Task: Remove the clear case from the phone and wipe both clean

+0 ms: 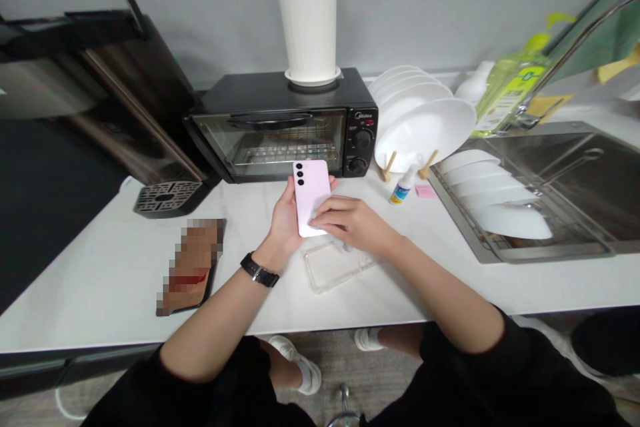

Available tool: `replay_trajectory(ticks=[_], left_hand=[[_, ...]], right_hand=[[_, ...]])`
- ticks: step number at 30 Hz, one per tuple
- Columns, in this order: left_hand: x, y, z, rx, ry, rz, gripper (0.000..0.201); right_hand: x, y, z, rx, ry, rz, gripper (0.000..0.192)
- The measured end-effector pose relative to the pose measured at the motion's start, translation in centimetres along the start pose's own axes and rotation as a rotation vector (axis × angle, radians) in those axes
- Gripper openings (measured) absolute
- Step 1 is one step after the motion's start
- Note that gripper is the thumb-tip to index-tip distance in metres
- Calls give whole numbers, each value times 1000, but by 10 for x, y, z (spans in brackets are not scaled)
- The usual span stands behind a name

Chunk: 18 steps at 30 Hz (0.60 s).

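Left hand (286, 220) grips pink phone (312, 196), right hand (350, 221) flat on its lower edge, clear case (336, 265) just beneath, counter (110, 280) open left.

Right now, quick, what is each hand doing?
Left hand: closed around the pink phone, holding it up, back side showing.
Right hand: fingers flat on the phone's lower back, over a clear case on the counter.

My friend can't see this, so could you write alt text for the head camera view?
A left hand holds a pink phone back-up while the right hand rubs it, above a clear phone case on a white counter before a black toaster oven.
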State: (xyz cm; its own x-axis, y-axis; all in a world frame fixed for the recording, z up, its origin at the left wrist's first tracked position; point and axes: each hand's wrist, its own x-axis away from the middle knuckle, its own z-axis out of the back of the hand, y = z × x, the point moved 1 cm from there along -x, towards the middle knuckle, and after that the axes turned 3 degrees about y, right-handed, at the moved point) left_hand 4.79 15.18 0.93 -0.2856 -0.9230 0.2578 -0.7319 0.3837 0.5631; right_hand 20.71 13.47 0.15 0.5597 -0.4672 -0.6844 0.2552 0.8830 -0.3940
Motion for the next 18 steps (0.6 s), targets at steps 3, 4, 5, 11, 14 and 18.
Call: replay_trajectory(ticks=[3,4,5,11,14,18], left_hand=[[4,-1,-2,-17,-34,72,62],[5,-2,-2,-21,-43,87,58],[6,-3,-3,-25,-51,100,55],[9,-15,1,-118,-66,275,49],[8,-21,5,-169,-53,360,49],[5,-22,6,-137,-49,344,49]], right_hand=[[2,9,11,73,100,-51,17],[2,12,13,102,137,-74,17],[3,15,15,132,174,-100,18],[4,21,20,240,380,-233,20],[3,17,19,232,431,-275,20],[1,12,12,150,388,-295,19]])
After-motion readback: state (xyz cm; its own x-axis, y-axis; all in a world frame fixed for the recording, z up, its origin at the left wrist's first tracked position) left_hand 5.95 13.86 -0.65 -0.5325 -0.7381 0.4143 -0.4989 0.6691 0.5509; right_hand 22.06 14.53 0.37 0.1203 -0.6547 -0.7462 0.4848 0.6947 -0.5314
